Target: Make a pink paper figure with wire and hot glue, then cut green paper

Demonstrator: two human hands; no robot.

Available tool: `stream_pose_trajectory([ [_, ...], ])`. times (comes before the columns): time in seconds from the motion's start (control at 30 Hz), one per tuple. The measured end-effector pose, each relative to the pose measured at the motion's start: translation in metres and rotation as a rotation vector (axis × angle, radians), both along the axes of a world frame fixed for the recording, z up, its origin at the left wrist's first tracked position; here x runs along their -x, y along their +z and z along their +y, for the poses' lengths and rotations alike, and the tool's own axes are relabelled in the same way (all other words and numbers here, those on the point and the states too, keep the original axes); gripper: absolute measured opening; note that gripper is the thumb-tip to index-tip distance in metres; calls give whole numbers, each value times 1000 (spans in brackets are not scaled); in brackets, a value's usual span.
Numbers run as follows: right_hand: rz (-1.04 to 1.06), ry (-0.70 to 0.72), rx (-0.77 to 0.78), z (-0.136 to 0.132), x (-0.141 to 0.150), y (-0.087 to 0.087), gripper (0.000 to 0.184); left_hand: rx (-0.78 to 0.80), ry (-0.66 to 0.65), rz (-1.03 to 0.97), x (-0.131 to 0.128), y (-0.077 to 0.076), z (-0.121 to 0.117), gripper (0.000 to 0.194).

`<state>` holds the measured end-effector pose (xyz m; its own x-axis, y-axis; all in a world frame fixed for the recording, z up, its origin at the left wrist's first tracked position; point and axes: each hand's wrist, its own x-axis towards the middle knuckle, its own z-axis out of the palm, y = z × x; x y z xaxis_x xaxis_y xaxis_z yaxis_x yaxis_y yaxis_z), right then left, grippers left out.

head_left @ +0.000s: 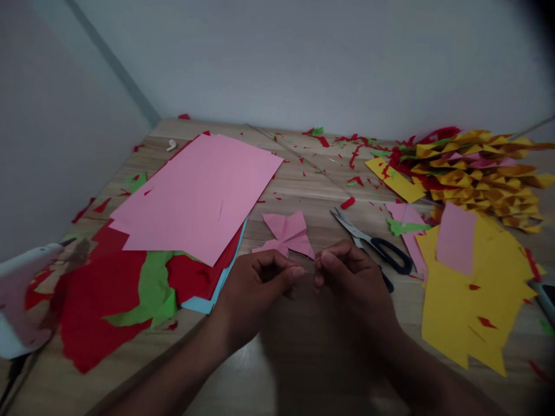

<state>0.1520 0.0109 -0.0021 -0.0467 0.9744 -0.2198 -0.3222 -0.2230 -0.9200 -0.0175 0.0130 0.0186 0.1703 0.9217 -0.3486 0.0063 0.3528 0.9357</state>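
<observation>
Both hands are over the middle of the wooden table, fingertips facing each other with a small gap between. My left hand (260, 289) is closed in a pinch, thumb against the fingers. My right hand (351, 283) pinches in the same way. A thin, pale strand seems to lie between the fingertips, too fine to name. Just beyond the hands lies a cut pink paper shape (289, 231) with creased, petal-like lobes, its lower part hidden behind my left hand. Scissors (368, 240) with dark handles rest partly open beside my right hand.
Pink sheets (199, 190) lie over red paper (104, 294) on the left, near a green scrap (158, 289). A white glue gun (26, 294) stands at the left edge. On the right are yellow paper (455, 312) and a folded yellow paper piece (485, 173). Red scraps dot the table.
</observation>
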Motion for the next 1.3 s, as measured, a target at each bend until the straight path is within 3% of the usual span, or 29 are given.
stream_pose_trajectory([
  [0.13, 6, 47, 13, -1, 0, 1, 21, -1, 53, -42, -1, 0, -1, 17],
  [0.27, 36, 77, 8, -1, 0, 1, 18, 34, 11, -73, -2, -2, -1, 11],
  [0.43, 74, 82, 4, -2, -1, -1, 13, -9, -20, 49, 2, -1, 1, 14],
  [0.7, -211, 102, -57, -1, -3, 8, 11, -71, -208, 271, 12, 0, 2, 23],
  [0.83, -144, 106, -53, -1, -2, 6, 13, -44, -188, 153, 12, 1, 3, 24],
  [1.03, 52, 45, 2, -2, -1, -1, 15, 98, 5, -120, 5, -3, 0, 28],
  [1.3, 119, 35, 68, -2, -3, 0, 16, 87, -39, -91, 3, -2, -1, 21],
])
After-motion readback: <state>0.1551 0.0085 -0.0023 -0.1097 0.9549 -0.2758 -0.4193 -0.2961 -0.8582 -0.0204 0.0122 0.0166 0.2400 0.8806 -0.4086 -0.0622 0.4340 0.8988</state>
